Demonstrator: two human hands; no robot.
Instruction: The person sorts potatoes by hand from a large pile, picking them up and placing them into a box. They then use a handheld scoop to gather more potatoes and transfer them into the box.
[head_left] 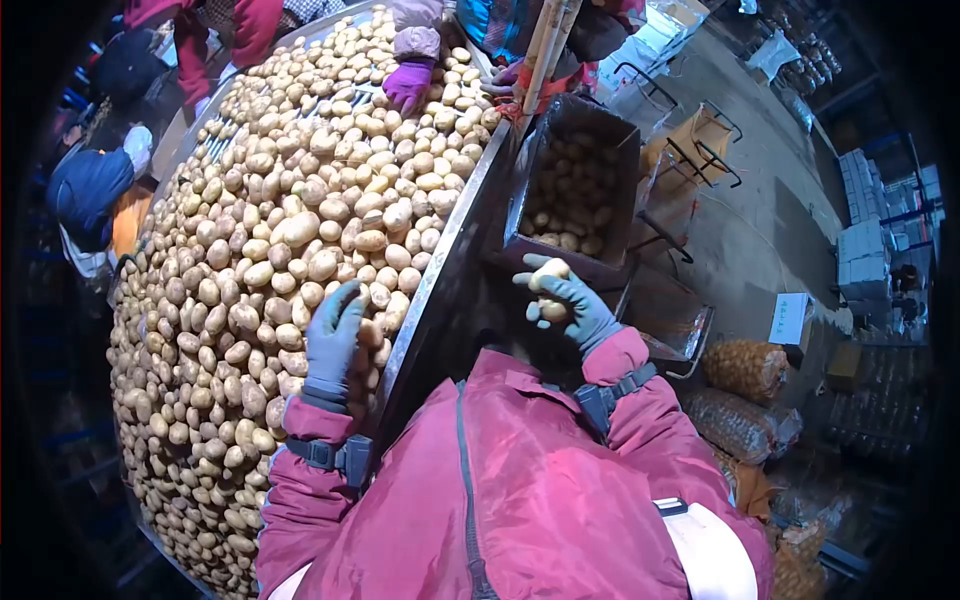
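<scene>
My right hand (572, 300), in a grey-blue glove, is closed around pale potatoes (551, 268); at least two show between its fingers. It is held just in front of a dark crate (570, 250) that has potatoes in its bottom. My left hand (336, 338), gloved the same way, lies over the near right edge of a big potato heap (300, 230). Its thumb and fingers are apart and reach forward among the potatoes. Some potatoes touch or lie close beside that hand, and its palm side is hidden.
A metal rim (440, 265) bounds the sorting table on the right. Across the heap, a co-worker's purple-gloved hand (408, 86) rests on potatoes. Other people stand along the far and left sides. Filled net sacks (745, 368), metal-handled frames (705, 150) and white boxes (865, 260) stand right.
</scene>
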